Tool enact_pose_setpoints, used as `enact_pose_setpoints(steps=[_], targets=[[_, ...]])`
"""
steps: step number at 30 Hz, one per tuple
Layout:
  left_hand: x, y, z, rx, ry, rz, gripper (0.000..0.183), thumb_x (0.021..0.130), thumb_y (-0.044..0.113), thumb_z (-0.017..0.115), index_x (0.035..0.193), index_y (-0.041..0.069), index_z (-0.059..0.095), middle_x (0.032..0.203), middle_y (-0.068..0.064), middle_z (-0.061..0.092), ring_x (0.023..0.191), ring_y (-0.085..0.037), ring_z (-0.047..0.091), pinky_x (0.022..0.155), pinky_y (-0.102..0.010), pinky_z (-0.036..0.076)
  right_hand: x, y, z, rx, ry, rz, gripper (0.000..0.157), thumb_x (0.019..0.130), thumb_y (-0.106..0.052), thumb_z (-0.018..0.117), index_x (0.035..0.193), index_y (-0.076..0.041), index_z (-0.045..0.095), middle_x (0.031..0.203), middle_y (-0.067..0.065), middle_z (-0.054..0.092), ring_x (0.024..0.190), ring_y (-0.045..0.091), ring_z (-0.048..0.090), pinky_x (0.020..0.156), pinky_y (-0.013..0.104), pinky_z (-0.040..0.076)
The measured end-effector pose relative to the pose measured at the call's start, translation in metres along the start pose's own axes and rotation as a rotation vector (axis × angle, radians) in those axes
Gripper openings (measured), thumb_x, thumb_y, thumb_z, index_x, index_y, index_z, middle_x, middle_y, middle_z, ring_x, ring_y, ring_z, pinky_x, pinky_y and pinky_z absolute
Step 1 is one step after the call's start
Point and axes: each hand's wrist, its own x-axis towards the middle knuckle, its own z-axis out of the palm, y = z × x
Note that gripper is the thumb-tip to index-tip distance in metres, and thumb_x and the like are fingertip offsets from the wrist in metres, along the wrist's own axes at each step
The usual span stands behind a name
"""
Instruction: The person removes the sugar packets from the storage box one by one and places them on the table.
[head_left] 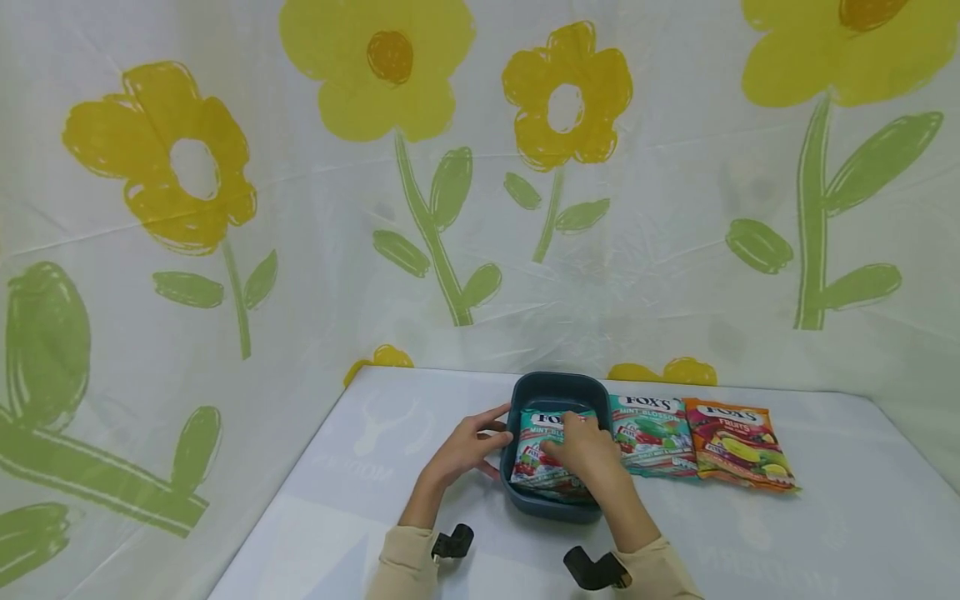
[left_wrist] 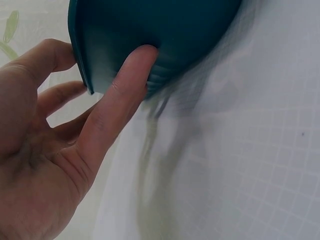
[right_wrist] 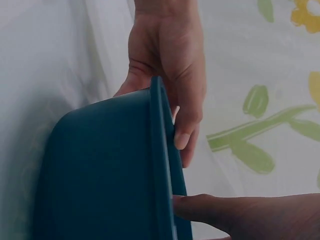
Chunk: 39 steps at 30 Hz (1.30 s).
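A dark teal rectangular bin (head_left: 558, 385) stands on the table, with a green Fox's Mint Blossom candy bag (head_left: 532, 458) lying in it. My left hand (head_left: 468, 446) holds the bin's left side. In the left wrist view, one finger of the left hand (left_wrist: 75, 130) lies along the bin's outer wall (left_wrist: 185, 30), and others touch the rim. My right hand (head_left: 592, 454) reaches over the right rim and holds the bag at its right part, its thumb on the front. In the right wrist view the bin wall (right_wrist: 105, 165) hides the right hand's (right_wrist: 255, 215) fingertips and the bag.
Right of the bin lies another green Mint Blossom bag (head_left: 652, 437). An orange Fox's Fruits bag (head_left: 742, 446) lies beside it, their edges touching. The white table (head_left: 360, 467) ends at a flower-printed curtain (head_left: 645, 275) behind and at the left.
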Motion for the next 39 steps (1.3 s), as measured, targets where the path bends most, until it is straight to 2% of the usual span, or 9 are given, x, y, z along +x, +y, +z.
enact_pose_setpoints(steps=[11,20,28,33,39], targets=[[0.000,0.000,0.000,-0.011,-0.002,0.002,0.058,0.096,0.025,0.062,0.150,0.019,0.042,0.135,-0.021,0.056,0.109,-0.027,0.063,0.062,-0.042,0.063,0.007,-0.002,0.017,-0.054,-0.015,0.078,0.072,0.087,-0.039,0.072,0.137,0.006,0.046,0.128,0.040,0.048,0.105,0.054,0.058,0.089,0.066,0.051],[0.000,0.001,0.000,-0.009,0.011,0.004,0.057,0.096,0.025,0.062,0.149,0.021,0.043,0.134,-0.021,0.057,0.107,-0.026,0.064,0.062,-0.042,0.063,0.006,-0.005,0.021,-0.059,-0.003,0.094,0.074,0.088,-0.037,0.070,0.140,0.007,0.042,0.132,0.042,0.042,0.111,0.057,0.052,0.094,0.068,0.047],[0.000,0.000,0.000,-0.004,0.014,-0.002,0.056,0.096,0.026,0.062,0.149,0.021,0.043,0.134,-0.021,0.057,0.110,-0.029,0.064,0.062,-0.041,0.063,0.009,-0.007,0.022,-0.126,0.029,0.116,0.080,0.083,-0.043,0.075,0.136,0.009,0.045,0.125,0.042,0.050,0.106,0.051,0.059,0.090,0.063,0.052],[-0.001,0.000,0.001,-0.005,0.014,0.005,0.056,0.096,0.025,0.061,0.149,0.020,0.043,0.133,-0.021,0.057,0.110,-0.030,0.064,0.062,-0.041,0.063,0.009,-0.008,0.018,-0.122,0.046,0.106,0.075,0.083,-0.042,0.075,0.131,0.009,0.048,0.117,0.040,0.056,0.102,0.049,0.061,0.085,0.061,0.055],[-0.001,0.002,0.001,0.005,0.013,0.008,0.056,0.096,0.025,0.061,0.149,0.019,0.044,0.133,-0.021,0.058,0.106,-0.028,0.064,0.062,-0.042,0.062,0.008,-0.006,0.007,-0.080,0.047,0.064,0.075,0.087,-0.040,0.070,0.135,0.011,0.045,0.114,0.035,0.062,0.093,0.047,0.065,0.078,0.059,0.057]])
